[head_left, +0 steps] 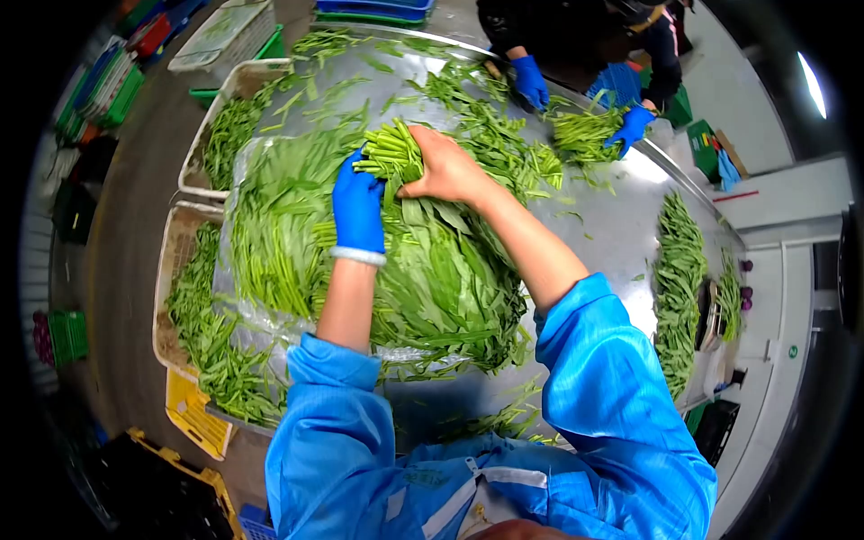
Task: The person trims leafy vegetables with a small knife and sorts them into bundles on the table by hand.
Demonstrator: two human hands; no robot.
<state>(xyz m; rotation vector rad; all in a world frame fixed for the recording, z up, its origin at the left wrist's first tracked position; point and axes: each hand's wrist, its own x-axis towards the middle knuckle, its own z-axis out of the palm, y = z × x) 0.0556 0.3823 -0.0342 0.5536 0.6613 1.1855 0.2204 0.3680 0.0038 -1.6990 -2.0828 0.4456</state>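
Observation:
A bundle of green leafy stems point(389, 151) is held between my two hands, its cut ends pointing up and left. My left hand point(358, 202), in a blue glove, is wrapped round the bundle's left side. On its right side my bare right hand point(443, 169) grips it, thumb below and fingers above. Beneath lies a large heap of the same greens point(432, 279), partly on clear plastic film point(270, 322), on a metal table point(621, 211).
Across the table a co-worker's blue-gloved hands point(531, 83) are near another bunch point(585, 133). White crates of greens point(186, 162) line the left edge. A long row of greens point(679, 288) lies at the right. A yellow crate point(200, 412) stands lower left.

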